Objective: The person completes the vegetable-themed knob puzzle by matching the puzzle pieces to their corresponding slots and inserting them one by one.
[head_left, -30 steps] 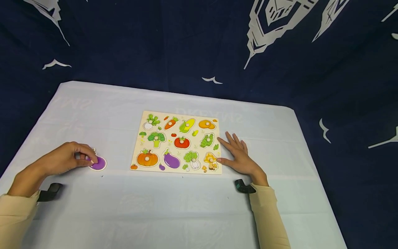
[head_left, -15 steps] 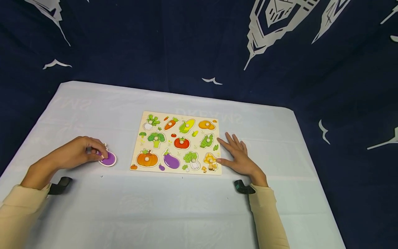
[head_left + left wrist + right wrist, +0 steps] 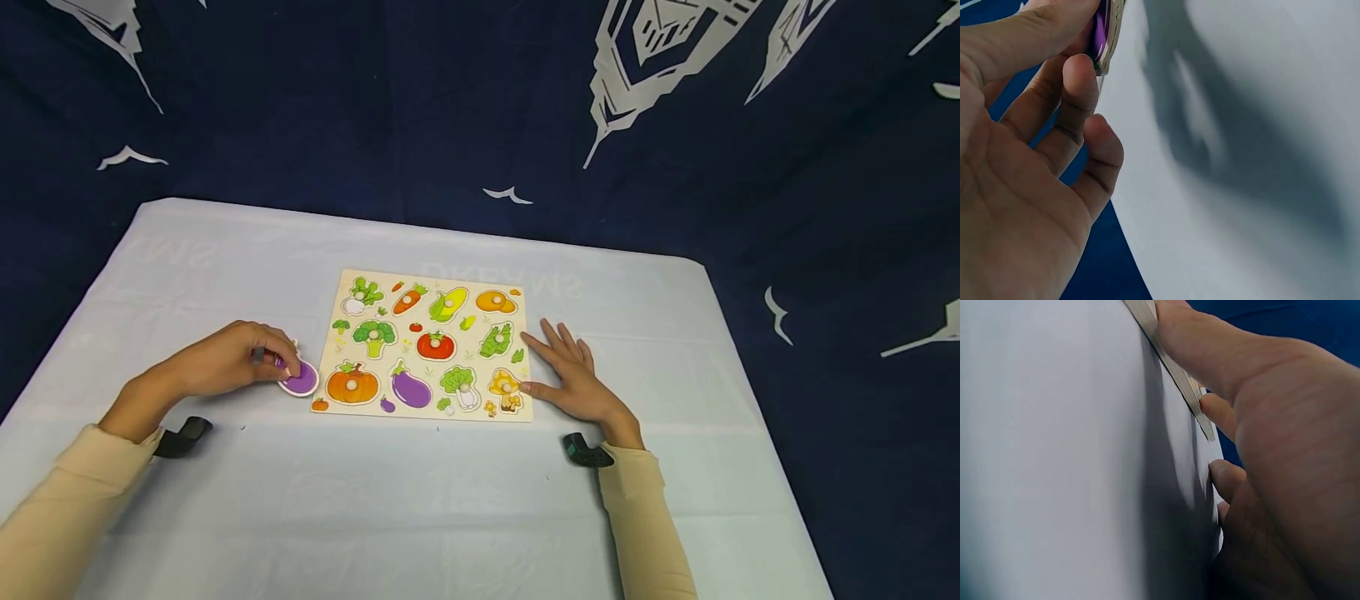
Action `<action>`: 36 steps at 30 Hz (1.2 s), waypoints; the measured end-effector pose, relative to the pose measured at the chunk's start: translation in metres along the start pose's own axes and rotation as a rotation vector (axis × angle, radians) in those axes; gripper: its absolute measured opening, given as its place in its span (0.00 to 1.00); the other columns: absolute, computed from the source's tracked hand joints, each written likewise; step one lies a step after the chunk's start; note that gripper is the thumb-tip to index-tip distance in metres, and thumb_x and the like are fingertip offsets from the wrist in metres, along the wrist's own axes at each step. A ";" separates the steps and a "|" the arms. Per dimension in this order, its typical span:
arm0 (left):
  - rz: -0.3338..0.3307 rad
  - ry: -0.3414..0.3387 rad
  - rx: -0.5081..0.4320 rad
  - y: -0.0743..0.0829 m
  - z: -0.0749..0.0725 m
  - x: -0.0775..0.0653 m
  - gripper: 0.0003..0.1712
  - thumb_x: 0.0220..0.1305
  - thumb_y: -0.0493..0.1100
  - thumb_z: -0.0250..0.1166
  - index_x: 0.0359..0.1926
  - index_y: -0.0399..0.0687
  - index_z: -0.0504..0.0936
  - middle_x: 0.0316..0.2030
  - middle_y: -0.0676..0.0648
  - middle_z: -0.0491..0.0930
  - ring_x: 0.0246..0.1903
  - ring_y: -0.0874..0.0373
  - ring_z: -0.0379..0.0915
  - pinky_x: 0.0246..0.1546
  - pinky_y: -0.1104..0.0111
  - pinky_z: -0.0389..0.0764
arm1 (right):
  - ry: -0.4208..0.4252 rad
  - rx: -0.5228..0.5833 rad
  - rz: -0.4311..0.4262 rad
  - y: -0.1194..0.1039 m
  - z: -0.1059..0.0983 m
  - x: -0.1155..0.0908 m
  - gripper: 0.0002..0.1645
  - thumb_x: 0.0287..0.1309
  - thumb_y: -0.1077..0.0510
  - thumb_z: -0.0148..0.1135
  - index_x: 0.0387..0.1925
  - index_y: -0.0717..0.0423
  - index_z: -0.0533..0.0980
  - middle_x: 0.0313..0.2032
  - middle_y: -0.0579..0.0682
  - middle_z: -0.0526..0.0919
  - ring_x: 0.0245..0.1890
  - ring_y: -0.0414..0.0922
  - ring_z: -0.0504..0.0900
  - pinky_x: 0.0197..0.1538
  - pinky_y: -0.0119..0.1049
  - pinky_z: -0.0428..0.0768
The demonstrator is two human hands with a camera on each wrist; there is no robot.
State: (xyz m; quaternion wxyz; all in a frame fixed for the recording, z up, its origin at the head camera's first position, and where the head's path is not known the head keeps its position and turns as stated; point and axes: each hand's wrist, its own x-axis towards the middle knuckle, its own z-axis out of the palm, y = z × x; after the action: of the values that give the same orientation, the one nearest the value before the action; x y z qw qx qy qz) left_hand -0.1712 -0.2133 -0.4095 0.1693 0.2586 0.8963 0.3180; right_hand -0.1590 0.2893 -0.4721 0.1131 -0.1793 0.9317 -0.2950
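My left hand [image 3: 238, 358] pinches a purple eggplant puzzle piece [image 3: 302, 382] between thumb and fingers, just off the left edge of the wooden puzzle board [image 3: 420, 333]. In the left wrist view the thumb and fingertips hold the piece [image 3: 1102, 34], whose pale wooden edge shows. The board bears pictures of vegetables, including an eggplant picture [image 3: 411, 388] in the bottom row and a pumpkin [image 3: 352, 385] beside it. My right hand [image 3: 576, 377] lies with spread, straight fingers at the board's right edge, thumb over the mushroom corner. In the right wrist view the thumb touches the board's edge [image 3: 1175, 375].
A white cloth [image 3: 420, 500] covers the table. Behind it hangs a dark blue curtain [image 3: 337, 108] with white prints. Each wrist carries a black camera mount, the left one [image 3: 183, 437] and the right one [image 3: 587, 451].
My left hand has moved right with the eggplant piece, from the left part of the table up to the board's left edge. The right hand has stayed at the board.
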 end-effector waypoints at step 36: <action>0.170 -0.114 -0.037 0.064 0.061 0.083 0.10 0.60 0.28 0.69 0.34 0.48 0.89 0.33 0.54 0.85 0.33 0.60 0.72 0.38 0.68 0.75 | -0.003 -0.007 0.002 0.001 -0.002 -0.001 0.50 0.60 0.42 0.68 0.78 0.40 0.55 0.81 0.53 0.39 0.80 0.57 0.29 0.74 0.63 0.27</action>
State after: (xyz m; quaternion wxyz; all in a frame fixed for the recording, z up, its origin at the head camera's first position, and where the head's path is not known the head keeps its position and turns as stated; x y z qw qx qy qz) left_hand -0.1870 -0.0945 -0.4238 0.1970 0.3481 0.8540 0.3327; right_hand -0.1592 0.2912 -0.4713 0.1143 -0.1793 0.9327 -0.2912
